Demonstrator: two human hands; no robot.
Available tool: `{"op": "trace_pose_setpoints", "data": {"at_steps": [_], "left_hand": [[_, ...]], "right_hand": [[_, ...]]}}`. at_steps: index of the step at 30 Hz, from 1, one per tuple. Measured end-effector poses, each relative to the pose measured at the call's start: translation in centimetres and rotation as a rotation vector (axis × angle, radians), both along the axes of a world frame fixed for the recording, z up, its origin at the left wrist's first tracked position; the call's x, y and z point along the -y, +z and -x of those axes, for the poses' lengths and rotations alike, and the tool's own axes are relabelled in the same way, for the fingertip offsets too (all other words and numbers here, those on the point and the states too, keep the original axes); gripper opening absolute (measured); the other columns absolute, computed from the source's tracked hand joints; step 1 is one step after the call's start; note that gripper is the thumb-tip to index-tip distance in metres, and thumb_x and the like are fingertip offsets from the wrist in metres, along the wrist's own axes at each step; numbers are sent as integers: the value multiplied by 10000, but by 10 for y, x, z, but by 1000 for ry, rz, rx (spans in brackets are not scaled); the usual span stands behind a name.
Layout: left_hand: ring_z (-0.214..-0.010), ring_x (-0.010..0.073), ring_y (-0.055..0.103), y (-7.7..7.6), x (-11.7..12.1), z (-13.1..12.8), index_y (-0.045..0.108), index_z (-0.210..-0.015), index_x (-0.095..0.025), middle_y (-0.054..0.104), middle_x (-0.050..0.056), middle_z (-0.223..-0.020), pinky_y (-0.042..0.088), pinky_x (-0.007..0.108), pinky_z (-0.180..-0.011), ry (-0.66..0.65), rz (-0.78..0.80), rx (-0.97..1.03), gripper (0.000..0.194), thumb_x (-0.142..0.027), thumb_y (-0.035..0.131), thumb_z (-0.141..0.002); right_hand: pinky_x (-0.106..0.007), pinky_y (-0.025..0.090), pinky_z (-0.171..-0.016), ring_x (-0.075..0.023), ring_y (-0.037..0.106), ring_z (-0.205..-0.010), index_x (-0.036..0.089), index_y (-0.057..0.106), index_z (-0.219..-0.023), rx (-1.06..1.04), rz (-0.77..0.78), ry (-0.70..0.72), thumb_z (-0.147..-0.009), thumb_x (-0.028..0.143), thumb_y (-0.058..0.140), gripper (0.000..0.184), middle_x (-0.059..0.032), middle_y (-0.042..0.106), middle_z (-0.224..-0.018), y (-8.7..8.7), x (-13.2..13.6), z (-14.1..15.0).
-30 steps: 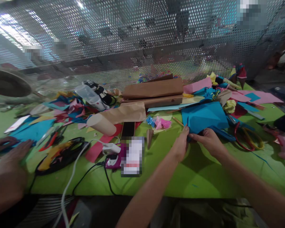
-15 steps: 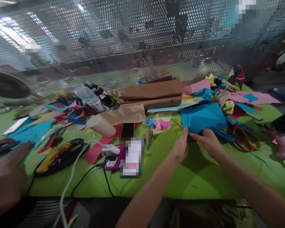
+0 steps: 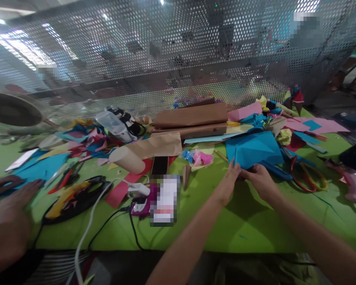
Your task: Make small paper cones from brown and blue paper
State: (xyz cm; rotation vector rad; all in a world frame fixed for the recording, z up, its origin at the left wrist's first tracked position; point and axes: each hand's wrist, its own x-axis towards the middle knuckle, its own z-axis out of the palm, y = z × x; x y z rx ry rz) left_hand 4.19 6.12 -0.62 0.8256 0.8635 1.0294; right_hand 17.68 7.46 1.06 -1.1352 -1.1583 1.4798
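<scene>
Both my hands pinch the near edge of a blue sheet of paper point(image 3: 253, 148), held just over the green table. My left hand point(image 3: 229, 180) grips its left corner, fingers closed. Close beside it, my right hand point(image 3: 261, 180) is closed on the same edge, with its thumb toward the left hand. The sheet slopes away from me toward the pile behind. Just right of it lie scissors point(image 3: 303, 186) with red and yellow handles. A small brown paper cone point(image 3: 186, 177) lies to the left of my hands, near a pencil point(image 3: 221, 155).
Left of me another person's hands point(image 3: 14, 198) press on blue paper point(image 3: 43, 170). A yellow glue gun point(image 3: 65, 200), a purple power strip point(image 3: 144, 205) with cables, and a phone point(image 3: 167, 198) lie between us. A pink glue gun point(image 3: 355, 186) stands far right. Folded brown paper point(image 3: 191, 114) lies behind.
The view has shifted slightly, so the table sits a little lower. My hands keep their pinch on the blue paper and have drawn slightly closer together.
</scene>
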Motion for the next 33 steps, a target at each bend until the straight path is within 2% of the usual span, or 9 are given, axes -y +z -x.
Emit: {"op": "trace_pose_setpoints", "data": {"at_steps": [3,7,11,14,22,26,28,30,33], "left_hand": [[-1480,279,418,8,3,3,306,-1599,-340,492,44,-1574,304,460,-1253,-95,-83,-12,859,-548,721,-876],[-1496,269,394,12,3,7,441,-1536,-357,471,5,-1587,249,456,-1277,-56,-133,-121,681,-558,654,-920],[-1522,292,342,10,3,8,544,-1472,-341,456,1,-1594,206,489,-1286,-8,-137,-216,584,-590,588,-945],[-1505,296,375,11,3,8,586,-1441,-314,487,21,-1573,219,486,-1282,12,-180,-230,550,-571,584,-955],[-1344,291,563,17,-3,7,677,-1317,-201,628,92,-1439,371,438,-1197,35,-311,-327,537,-584,539,-967],[-1231,288,620,11,-8,12,701,-1215,-162,694,122,-1319,419,442,-1130,64,-329,-461,505,-559,480,-995],[-1180,284,636,9,-12,17,705,-1152,-158,720,129,-1239,445,429,-1081,80,-359,-553,464,-517,444,-1016],[-1086,275,658,9,-15,23,707,-1062,-166,741,122,-1129,478,410,-1006,59,-409,-666,440,-484,404,-1033],[-906,254,670,10,-17,30,690,-973,-185,741,100,-974,503,370,-858,-26,-485,-883,403,-425,375,-1044]], "right_hand": [[-321,461,-620,-193,585,-641,193,679,-604,-53,20,-69,-617,553,888,417,-23,654,-604,-2,2,-2],[-333,510,-682,-206,620,-706,218,715,-740,-137,65,-204,-663,588,859,404,-24,701,-732,-6,3,-3],[-344,520,-701,-195,600,-676,222,699,-735,-155,75,-168,-666,609,850,421,-13,674,-708,-3,3,-2],[-342,514,-694,-193,593,-667,213,684,-713,-147,70,-143,-666,621,844,441,-14,666,-688,1,3,-2],[-350,485,-793,-209,616,-720,221,660,-627,74,-84,-116,-795,680,709,491,-25,690,-676,0,3,-7],[-342,463,-653,-187,559,-588,217,628,-598,171,-108,-190,-797,682,694,510,-17,616,-565,5,-4,-18],[-332,469,-635,-183,565,-615,217,677,-742,166,-165,-307,-791,654,711,441,-15,643,-649,9,-11,-29],[-345,504,-717,-206,625,-777,240,700,-1029,212,-319,-446,-803,599,728,425,-39,708,-913,13,-16,-41],[-426,493,-906,-274,622,-1090,293,604,-1330,502,-633,-552,-839,528,731,559,-82,653,-1287,19,-20,-53]]}}
